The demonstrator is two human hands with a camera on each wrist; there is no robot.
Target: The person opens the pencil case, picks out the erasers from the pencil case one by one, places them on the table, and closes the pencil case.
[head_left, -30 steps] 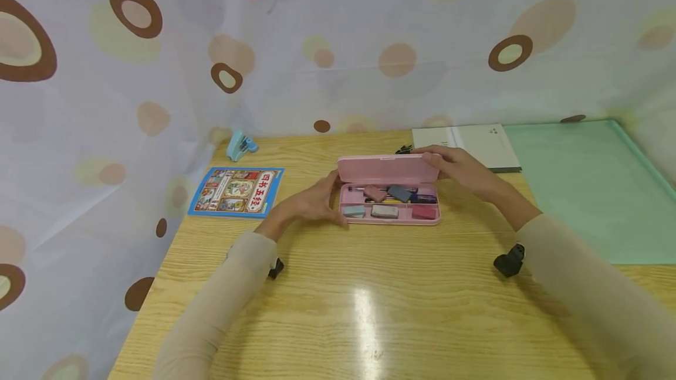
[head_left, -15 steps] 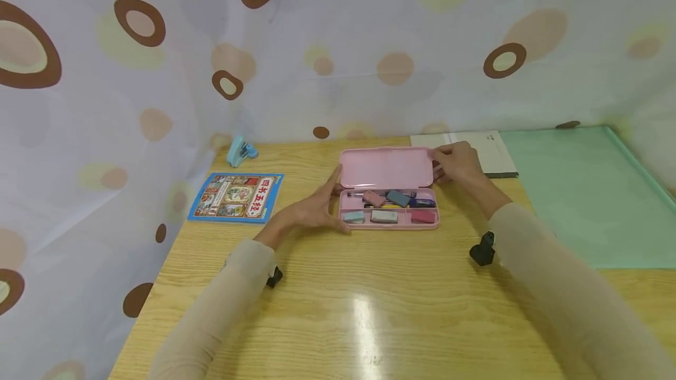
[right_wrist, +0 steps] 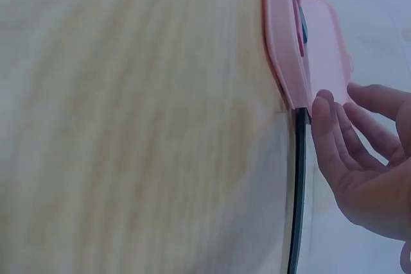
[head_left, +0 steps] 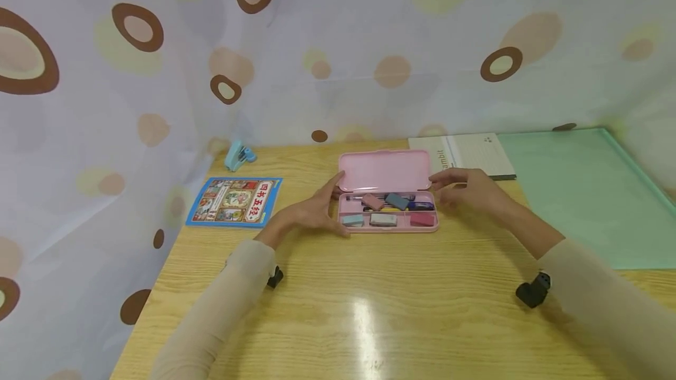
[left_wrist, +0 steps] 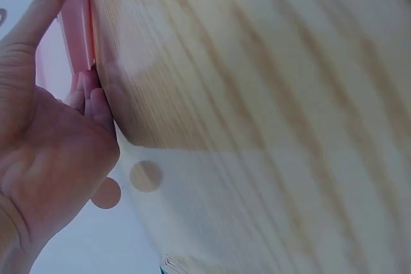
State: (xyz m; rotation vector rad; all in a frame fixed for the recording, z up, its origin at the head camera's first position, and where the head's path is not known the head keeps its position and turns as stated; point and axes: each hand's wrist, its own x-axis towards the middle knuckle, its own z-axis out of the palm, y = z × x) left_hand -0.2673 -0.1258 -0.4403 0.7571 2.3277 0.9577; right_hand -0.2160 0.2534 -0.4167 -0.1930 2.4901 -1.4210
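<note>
Your pink pencil case (head_left: 385, 230) lies on the surface (head_left: 317, 309), straight ahead of you and between your two hands, with its lid (head_left: 384, 172) swung back behind the tray. Your left hand (head_left: 311, 211) holds the left end of it, thumb set wide from the fingers: the thumb is at the front corner and the fingers bend in by the hinge side. Your right hand (head_left: 477, 195) is just off the right end, its fingers loosely bent and apart, gripping nothing; you can't tell whether a fingertip brushes the lid's edge. In the long rear compartment you have a pink eraser (head_left: 372, 202) and a dark blue-grey eraser (head_left: 397, 201) lying over some pens (head_left: 421, 206). The front left compartment holds a light blue eraser (head_left: 352, 220) and a white eraser (head_left: 383, 220), and the front right one a crimson eraser (head_left: 422, 219). To your left lies a blue-edged book (head_left: 235, 202); behind your right hand is a pale notebook (head_left: 472, 154), beside a green mat (head_left: 570, 204).
</note>
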